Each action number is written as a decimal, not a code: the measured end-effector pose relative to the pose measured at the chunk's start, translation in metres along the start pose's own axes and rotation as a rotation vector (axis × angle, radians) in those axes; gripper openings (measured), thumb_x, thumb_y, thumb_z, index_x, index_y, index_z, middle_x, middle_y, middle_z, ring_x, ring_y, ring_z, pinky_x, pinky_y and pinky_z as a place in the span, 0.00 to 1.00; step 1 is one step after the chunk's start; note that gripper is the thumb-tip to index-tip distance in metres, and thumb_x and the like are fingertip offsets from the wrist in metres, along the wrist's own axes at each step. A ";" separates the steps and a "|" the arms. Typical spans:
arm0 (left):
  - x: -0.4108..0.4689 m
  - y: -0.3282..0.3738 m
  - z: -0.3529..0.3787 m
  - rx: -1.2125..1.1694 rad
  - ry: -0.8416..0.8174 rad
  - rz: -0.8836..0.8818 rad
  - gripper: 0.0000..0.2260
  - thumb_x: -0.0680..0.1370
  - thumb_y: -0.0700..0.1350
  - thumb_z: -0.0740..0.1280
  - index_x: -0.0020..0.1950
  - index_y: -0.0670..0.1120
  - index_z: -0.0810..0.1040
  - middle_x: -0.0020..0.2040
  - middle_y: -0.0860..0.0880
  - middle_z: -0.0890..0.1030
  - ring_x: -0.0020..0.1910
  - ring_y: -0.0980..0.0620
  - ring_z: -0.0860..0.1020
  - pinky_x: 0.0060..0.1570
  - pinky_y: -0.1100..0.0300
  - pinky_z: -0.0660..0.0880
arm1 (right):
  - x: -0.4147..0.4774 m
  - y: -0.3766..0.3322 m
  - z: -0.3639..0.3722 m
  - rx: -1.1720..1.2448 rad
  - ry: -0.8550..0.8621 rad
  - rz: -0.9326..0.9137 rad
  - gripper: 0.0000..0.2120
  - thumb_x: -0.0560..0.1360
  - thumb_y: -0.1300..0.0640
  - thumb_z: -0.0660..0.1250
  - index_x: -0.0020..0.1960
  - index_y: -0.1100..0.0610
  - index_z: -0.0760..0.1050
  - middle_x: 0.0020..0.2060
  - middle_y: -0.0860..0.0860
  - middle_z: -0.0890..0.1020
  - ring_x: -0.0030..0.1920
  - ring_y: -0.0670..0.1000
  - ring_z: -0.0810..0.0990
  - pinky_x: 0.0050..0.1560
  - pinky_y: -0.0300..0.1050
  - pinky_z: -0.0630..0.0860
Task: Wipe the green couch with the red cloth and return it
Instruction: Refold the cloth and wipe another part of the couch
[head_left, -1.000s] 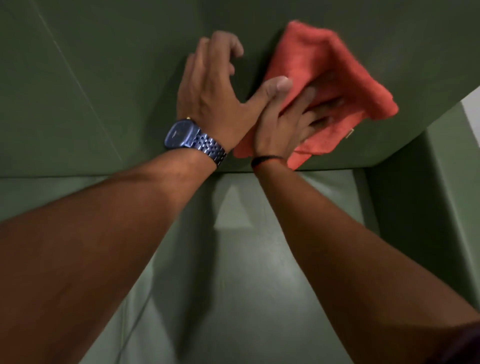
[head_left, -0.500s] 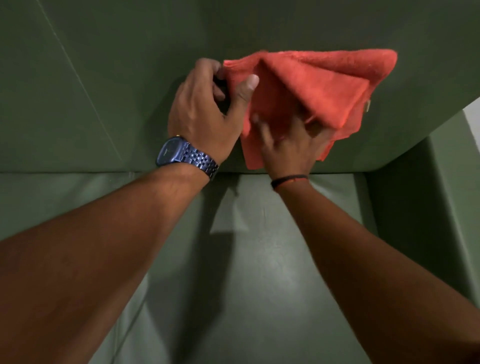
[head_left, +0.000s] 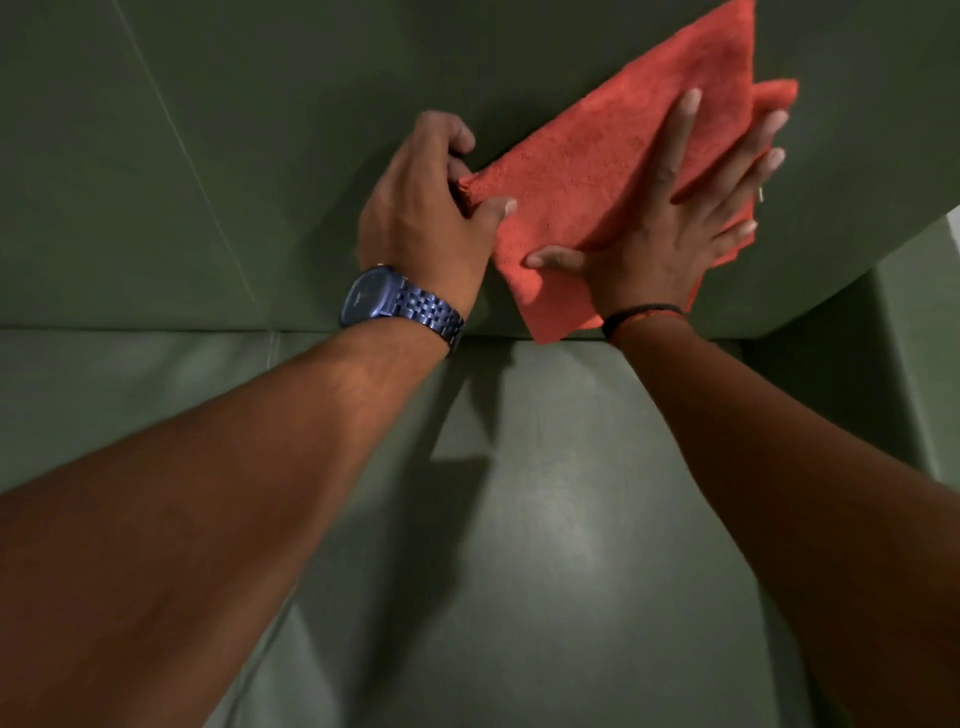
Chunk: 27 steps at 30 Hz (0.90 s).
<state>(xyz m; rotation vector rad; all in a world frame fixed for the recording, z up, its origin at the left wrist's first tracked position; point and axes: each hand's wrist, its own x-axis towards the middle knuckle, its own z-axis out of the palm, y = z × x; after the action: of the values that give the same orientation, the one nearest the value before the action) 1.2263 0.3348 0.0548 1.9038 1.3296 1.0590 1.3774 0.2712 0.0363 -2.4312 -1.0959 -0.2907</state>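
The red cloth (head_left: 597, 176) lies spread flat against the backrest of the green couch (head_left: 234, 156), near its right end. My left hand (head_left: 426, 218), with a blue watch on its wrist, pinches the cloth's left corner between thumb and fingers. My right hand (head_left: 675, 223) presses flat on the cloth with its fingers spread, a dark band on its wrist. The cloth's top corner runs out of the frame.
The couch seat cushion (head_left: 545, 519) lies below my arms, with a seam at the left. The couch armrest (head_left: 852, 384) rises at the right. A pale strip of wall or floor shows at the right edge.
The cloth was bunched and folded over my right hand; now it is spread flat. My right hand came out from under it and lies open on top. My left hand grips its corner.
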 end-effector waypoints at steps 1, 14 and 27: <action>-0.001 -0.001 0.000 0.003 -0.001 0.000 0.21 0.62 0.49 0.77 0.50 0.47 0.74 0.42 0.53 0.80 0.36 0.57 0.72 0.37 0.61 0.69 | -0.002 -0.004 0.003 0.012 -0.008 0.022 0.70 0.42 0.19 0.64 0.74 0.52 0.47 0.72 0.73 0.47 0.72 0.74 0.45 0.59 0.84 0.54; -0.004 -0.018 0.007 0.071 -0.091 -0.099 0.10 0.63 0.48 0.76 0.40 0.50 0.78 0.38 0.52 0.82 0.39 0.51 0.80 0.38 0.58 0.74 | -0.021 0.001 0.017 -0.100 -0.091 0.047 0.67 0.48 0.24 0.68 0.75 0.55 0.44 0.72 0.73 0.47 0.71 0.74 0.45 0.62 0.82 0.54; -0.015 -0.006 0.003 0.083 -0.147 -0.006 0.11 0.63 0.47 0.76 0.37 0.48 0.76 0.36 0.51 0.80 0.37 0.47 0.78 0.34 0.58 0.72 | 0.008 0.018 -0.011 -0.247 0.282 -0.161 0.50 0.59 0.30 0.70 0.73 0.49 0.55 0.70 0.70 0.61 0.71 0.71 0.57 0.67 0.74 0.54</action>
<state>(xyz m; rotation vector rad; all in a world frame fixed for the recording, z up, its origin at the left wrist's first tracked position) 1.2230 0.3232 0.0441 1.9953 1.3131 0.8547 1.3966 0.2609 0.0433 -2.4137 -1.1855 -0.8390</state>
